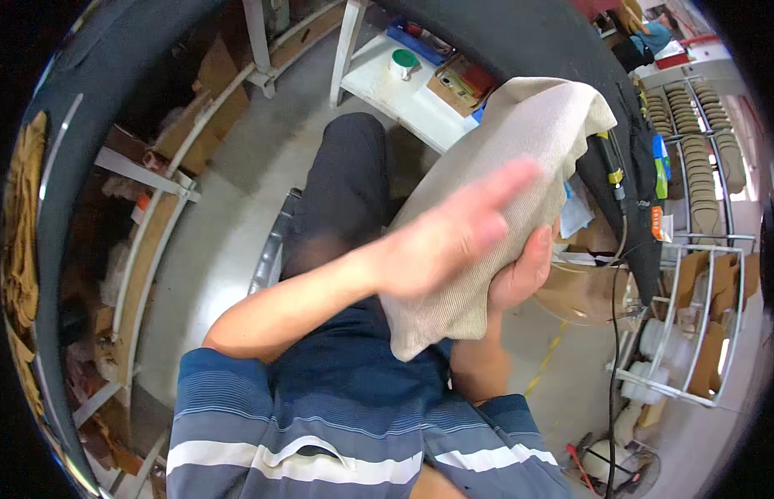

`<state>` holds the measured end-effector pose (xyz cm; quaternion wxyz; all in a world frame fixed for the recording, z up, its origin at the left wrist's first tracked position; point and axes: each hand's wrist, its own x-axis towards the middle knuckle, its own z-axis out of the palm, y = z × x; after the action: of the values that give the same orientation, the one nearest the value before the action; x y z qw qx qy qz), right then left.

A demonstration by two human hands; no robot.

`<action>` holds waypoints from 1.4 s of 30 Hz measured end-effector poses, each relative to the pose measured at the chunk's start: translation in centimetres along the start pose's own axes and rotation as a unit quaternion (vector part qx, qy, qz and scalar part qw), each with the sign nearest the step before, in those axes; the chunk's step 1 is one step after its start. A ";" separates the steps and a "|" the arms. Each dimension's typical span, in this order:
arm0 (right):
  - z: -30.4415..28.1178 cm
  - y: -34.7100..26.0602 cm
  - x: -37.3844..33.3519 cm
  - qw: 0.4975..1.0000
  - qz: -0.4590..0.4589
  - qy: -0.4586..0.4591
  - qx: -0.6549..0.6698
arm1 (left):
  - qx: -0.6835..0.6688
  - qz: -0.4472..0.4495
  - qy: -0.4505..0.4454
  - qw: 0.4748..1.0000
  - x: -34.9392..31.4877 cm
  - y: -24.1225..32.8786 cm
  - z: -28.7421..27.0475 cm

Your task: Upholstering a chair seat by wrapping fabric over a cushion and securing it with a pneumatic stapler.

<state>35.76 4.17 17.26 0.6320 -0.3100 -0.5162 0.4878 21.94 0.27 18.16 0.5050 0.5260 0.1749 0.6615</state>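
Note:
In front of my chest lies a long beige piece covered in woven fabric (503, 158), tilted from lower left to upper right. Its edges are wavy and loose, and whatever is under the cloth is hidden. My left hand (453, 237) is over its upper face with the fingers stretched out, somewhat smeared by motion; it grips nothing. From the right side my right hand (520, 274) holds the piece, the thumb showing at its edge and the other fingers mostly hidden behind it.
Ahead stands a white shelf (370, 75) with a green-and-white cup (402, 63) and a cardboard box (458, 87). A black cable (614, 349) hangs at right, near a wire rack (695, 249) stacked with beige pieces. Shelving with cardboard (225, 112) lines the left.

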 end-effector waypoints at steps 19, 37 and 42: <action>-1.6 -0.2 -0.8 0.994 0.097 0.053 -0.025 | 0.090 -0.403 0.201 0.888 -4.9 -18.6 -7.2; 6.1 2.6 0.0 0.987 -0.140 0.033 -0.078 | -0.089 -0.224 0.117 0.964 5.6 3.8 -2.8; 5.8 2.8 -0.2 0.982 -0.165 0.035 -0.086 | 0.244 -0.224 0.066 0.941 3.8 5.3 -1.7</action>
<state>29.34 4.31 16.28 0.6920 -0.2908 -0.5781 0.3198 18.13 1.75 23.52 0.4835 0.5354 0.4770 0.5020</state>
